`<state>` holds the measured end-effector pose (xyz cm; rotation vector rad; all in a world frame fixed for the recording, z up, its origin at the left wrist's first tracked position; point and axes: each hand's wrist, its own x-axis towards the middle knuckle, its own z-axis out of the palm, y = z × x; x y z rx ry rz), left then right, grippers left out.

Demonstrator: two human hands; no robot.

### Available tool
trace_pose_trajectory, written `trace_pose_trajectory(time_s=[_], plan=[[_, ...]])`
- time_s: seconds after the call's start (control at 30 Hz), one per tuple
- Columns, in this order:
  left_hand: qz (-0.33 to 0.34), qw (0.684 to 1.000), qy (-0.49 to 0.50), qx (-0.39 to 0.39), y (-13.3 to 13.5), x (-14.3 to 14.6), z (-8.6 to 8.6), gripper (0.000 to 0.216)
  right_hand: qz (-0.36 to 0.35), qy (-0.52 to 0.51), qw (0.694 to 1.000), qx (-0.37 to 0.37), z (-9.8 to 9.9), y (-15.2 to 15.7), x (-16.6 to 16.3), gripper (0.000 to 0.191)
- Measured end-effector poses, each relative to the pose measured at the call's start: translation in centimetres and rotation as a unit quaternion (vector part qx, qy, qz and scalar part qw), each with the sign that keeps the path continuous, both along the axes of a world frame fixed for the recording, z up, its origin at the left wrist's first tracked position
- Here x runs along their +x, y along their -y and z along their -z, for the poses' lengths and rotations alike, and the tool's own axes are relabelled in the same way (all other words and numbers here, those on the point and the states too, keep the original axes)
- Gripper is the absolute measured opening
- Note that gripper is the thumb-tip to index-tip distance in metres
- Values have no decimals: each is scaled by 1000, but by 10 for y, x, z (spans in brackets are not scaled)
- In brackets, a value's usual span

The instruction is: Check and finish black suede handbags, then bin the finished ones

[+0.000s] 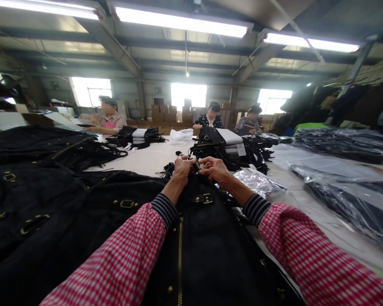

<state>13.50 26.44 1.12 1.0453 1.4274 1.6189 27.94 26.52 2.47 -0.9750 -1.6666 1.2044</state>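
A black item of cloth or leather [210, 238], with a gold-toned zipper and small buckles, lies spread in front of me. My left hand [182, 166] is closed in a pinch at its far end. Close by on the right, my right hand [215, 170] pinches at the same spot. Between the fingertips is a small metal-coloured piece [197, 165] that looks like a buckle on a dark strap; its details are too small to make out. Gold buckles [204, 198] show on the black item just below my hands.
More black items with buckles [35, 208] are heaped at left. Beyond my hands is a stack of black strapped goods with white paper bands [228, 142]. Crinkled clear plastic [255, 180] lies right of my hands, and plastic-wrapped dark goods [354, 199] further right. Several people [212, 117] sit across the table.
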Motion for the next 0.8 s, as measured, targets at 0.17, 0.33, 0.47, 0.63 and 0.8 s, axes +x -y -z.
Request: trace_pose_trajectory(time_s=[0.17, 0.33, 0.47, 0.63, 0.8], plan=[[-5, 999, -21, 47, 3, -1, -7, 26, 24, 35, 999, 28, -13, 8, 7, 25], [-27, 990, -134, 48, 18, -3, -22, 36, -12, 110, 993, 41, -24, 44, 50, 10], [-23, 908, -362, 209, 42, 23, -57, 34, -125, 195, 972, 45, -32, 107, 103, 8], [254, 762, -510, 308, 113, 84, -83, 10, -167, 255, 951, 44, -24, 191, 151, 14], [534, 543, -621, 187, 205, 91, -72, 32, -157, 267, 941, 139, 0, 231, 173, 22]])
